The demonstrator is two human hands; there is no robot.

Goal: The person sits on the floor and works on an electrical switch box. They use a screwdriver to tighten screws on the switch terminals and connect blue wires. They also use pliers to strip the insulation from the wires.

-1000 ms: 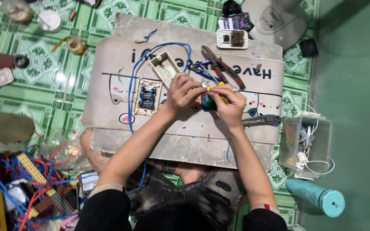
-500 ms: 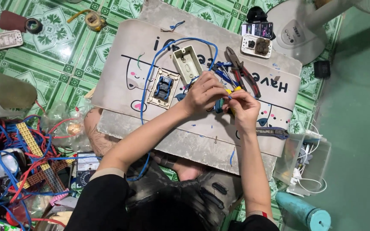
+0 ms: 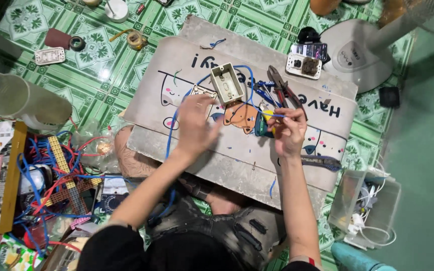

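Your left hand (image 3: 197,125) hovered over the printed work board (image 3: 237,160), fingers spread and loosely curled, with nothing gripped in it. It lay over the switch plate (image 3: 203,92), of which only the far edge showed beyond your fingertips; whether the hand touched the plate could not be told.

Your right hand (image 3: 288,131) was partly closed, thumb and forefinger pinched on a thin blue wire (image 3: 273,115) that ran left from the fingertips. Just left of this hand, a tool with a yellow and green handle (image 3: 263,125) lay on the board; whether your palm touched it could not be told.

A beige wall box (image 3: 228,83) lay open side up on the board, just beyond and between your two hands. A long blue cable (image 3: 173,131) curved from the box area leftward and back toward your lap. To the right of the box lay a pair of pliers (image 3: 283,90) with dark red handles, jaws pointing far.

Beyond the pliers, on the far right of the board, sat a white socket plate (image 3: 303,65). The white base of a pedestal fan (image 3: 355,54) stood on the green tiled floor (image 3: 21,25) to its right. A clear plastic jug (image 3: 23,100) lay at the left, with a tangle of red and blue wires (image 3: 46,170) near it.
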